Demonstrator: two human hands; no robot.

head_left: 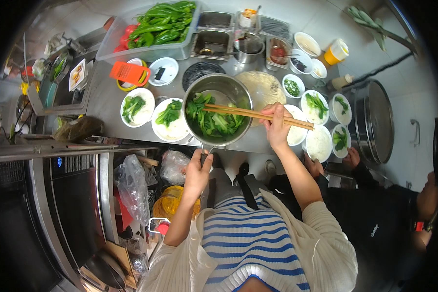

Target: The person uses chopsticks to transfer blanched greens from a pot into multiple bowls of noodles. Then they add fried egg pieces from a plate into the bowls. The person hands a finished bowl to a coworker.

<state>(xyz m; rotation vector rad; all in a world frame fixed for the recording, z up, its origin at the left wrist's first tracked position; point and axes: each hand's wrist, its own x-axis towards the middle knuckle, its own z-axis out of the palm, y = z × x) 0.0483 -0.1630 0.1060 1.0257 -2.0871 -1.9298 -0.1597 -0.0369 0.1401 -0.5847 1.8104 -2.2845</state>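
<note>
My left hand (pixel 198 171) is closed round the handle of a steel saucepan (pixel 246 97), held over the front of the steel counter. Cooked leafy greens (pixel 214 119) lie inside the pan. In my right hand (pixel 276 125) is a pair of long wooden chopsticks (pixel 258 114), their tips among the greens. Left of the pan are two white bowls (pixel 156 127) topped with greens. To the right, several more white bowls (pixel 319 155) stand close together, some with greens on top. One of them, nearest the edge, shows only white contents.
A co-worker's hands (pixel 353 158) touch the bowls at the right. Behind stand a clear bin (pixel 104 51) of green peppers, metal containers (pixel 213 43) and a squeeze bottle (pixel 337 51). An orange slicer (pixel 130 73) lies at the left. Large steel pots (pixel 374 121) stand at the far right.
</note>
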